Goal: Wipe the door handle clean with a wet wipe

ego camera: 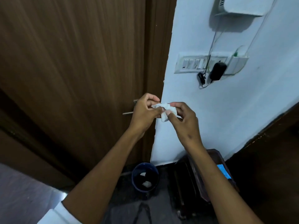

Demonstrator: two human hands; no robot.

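Observation:
A small crumpled white wet wipe (163, 110) is pinched between both hands in front of the white wall's edge. My left hand (144, 110) grips its left end with thumb and fingertips. My right hand (182, 117) grips its right end. The metal door handle (128, 112) sticks out from the brown wooden door (77, 70) just left of my left hand, which hides most of it. Neither the wipe nor the hands touch the visible part of the handle.
A white wall (226, 110) carries a switch panel (199, 64) with a black adapter (217, 71) and cable. A dark blue bin (137, 180) with white scraps sits on the floor below. A dark wooden stool (215, 159) with a blue item (224, 172) stands at lower right.

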